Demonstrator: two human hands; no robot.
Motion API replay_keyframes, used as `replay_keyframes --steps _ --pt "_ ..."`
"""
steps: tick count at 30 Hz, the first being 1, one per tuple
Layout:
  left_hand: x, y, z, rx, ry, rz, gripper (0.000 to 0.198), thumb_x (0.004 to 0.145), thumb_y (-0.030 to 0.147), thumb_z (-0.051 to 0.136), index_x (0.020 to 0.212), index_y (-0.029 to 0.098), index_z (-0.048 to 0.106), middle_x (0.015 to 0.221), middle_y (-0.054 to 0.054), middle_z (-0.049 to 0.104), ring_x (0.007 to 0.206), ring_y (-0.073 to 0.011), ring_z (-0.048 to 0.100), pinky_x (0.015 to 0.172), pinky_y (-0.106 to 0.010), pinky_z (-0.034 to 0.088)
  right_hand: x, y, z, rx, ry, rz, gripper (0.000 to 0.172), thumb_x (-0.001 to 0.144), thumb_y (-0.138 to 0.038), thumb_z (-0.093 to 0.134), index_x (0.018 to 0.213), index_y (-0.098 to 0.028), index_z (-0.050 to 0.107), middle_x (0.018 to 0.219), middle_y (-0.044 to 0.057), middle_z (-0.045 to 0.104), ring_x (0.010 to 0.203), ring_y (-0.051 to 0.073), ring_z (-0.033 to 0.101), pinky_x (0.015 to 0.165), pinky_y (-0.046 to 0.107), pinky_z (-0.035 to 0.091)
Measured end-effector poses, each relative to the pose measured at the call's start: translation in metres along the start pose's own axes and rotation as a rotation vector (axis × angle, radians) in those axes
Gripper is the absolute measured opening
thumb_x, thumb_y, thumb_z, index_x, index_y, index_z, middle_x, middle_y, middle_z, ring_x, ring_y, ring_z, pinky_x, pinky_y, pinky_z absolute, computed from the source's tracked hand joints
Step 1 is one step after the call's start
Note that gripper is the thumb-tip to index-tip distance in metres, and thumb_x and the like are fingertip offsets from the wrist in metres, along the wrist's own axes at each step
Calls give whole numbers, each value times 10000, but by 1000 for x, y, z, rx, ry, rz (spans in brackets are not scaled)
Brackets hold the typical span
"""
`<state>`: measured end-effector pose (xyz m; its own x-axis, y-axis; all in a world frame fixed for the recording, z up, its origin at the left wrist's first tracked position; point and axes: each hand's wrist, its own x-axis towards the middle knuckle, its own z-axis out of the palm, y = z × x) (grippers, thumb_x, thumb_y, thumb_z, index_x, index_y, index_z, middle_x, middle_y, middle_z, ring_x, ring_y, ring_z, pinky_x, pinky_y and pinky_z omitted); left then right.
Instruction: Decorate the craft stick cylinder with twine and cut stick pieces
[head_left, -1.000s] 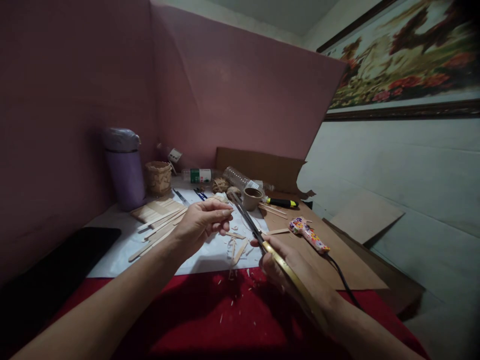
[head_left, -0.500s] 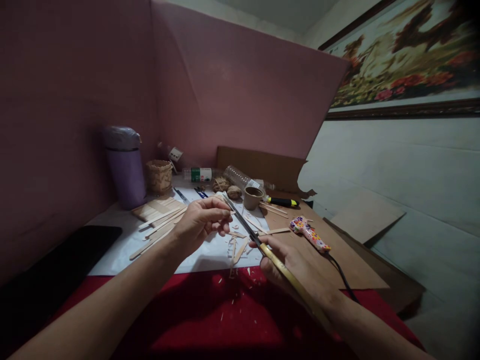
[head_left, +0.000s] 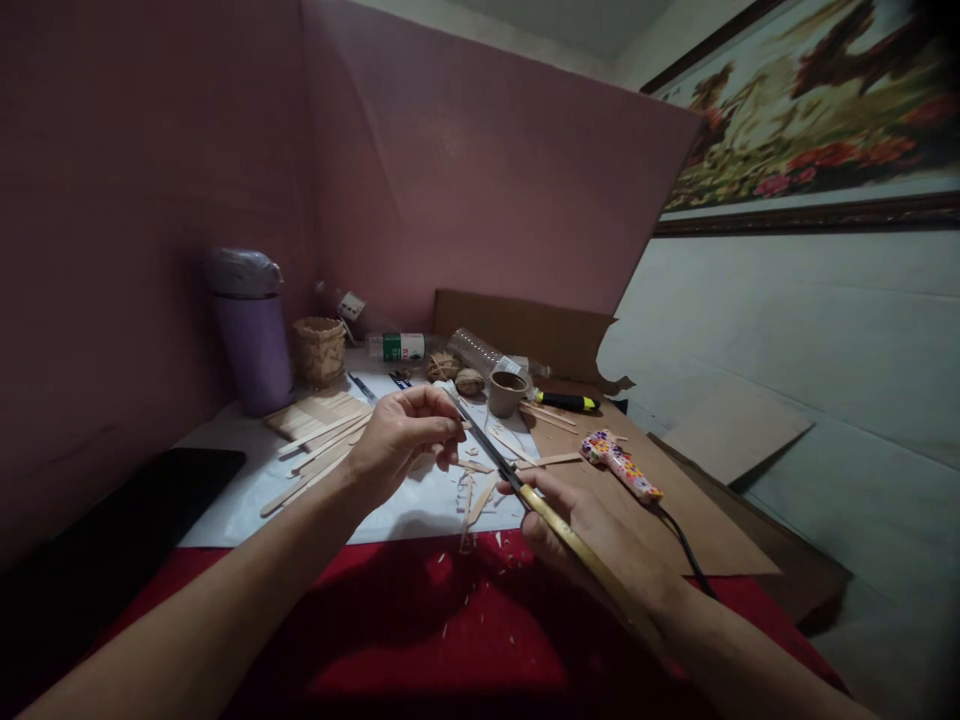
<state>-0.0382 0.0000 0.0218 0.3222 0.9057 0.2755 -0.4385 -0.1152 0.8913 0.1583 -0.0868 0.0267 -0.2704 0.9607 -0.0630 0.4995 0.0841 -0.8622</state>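
Note:
My right hand (head_left: 570, 515) is wrapped round a pair of scissors (head_left: 551, 520) with a gold-coloured handle. Their dark, narrow blades point forward and to the left, above the white paper (head_left: 420, 515). Beside the blades, my left hand (head_left: 409, 440) is closed, thumb and forefinger pinching a small piece of wooden stick (head_left: 466, 426). Only a pale tip of it shows; the fingers hide the rest. Below the blades lie cut wooden sticks (head_left: 481, 500) and shavings. More whole craft sticks (head_left: 315, 478) lie left of my left wrist.
A purple bottle (head_left: 253, 345) and a small woven basket (head_left: 319, 352) stand at the left. Twine balls (head_left: 469, 382), a small pot (head_left: 506, 395) and plastic bottles (head_left: 476, 350) are at the back. A flowered glue gun (head_left: 622, 468) with a cord lies on cardboard (head_left: 709, 540).
My left fingers have shifted slightly at the blade tips, and less of the pale tip shows. My right hand keeps its hold on the scissors. The view has shifted very slightly.

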Motion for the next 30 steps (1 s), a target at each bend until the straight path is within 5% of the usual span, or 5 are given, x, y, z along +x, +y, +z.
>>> replay_keyframes --steps 6,15,21,30 --pt "0 0 -1 6 -10 12 229 557 120 782 638 145 569 551 -24 663 408 -127 572 400 -223 440 2 6 1 -10 -7 -27 620 758 -701 582 1065 -164 551 537 -85 351 454 77 270 425 237 185" --pt "-1 0 -1 2 -32 17 238 574 125 784 648 146 558 543 -23 657 424 -127 580 401 -215 446 3 15 3 147 -41 -50 705 709 -749 619 1084 -158 530 531 -101 331 444 68 237 404 232 173" --pt "-1 0 -1 9 2 -43 197 728 286 705 775 116 617 629 -58 688 425 -127 586 376 -222 467 2 12 4 192 18 -28 711 699 -712 662 1116 -153 529 545 -105 311 451 68 218 399 223 166" --pt "-4 -6 4 76 -85 -77 179 734 245 681 641 122 591 562 -45 651 391 -110 552 381 -217 444 4 20 7 165 19 -88 647 737 -697 648 1080 -157 553 543 -98 323 452 64 220 394 218 151"
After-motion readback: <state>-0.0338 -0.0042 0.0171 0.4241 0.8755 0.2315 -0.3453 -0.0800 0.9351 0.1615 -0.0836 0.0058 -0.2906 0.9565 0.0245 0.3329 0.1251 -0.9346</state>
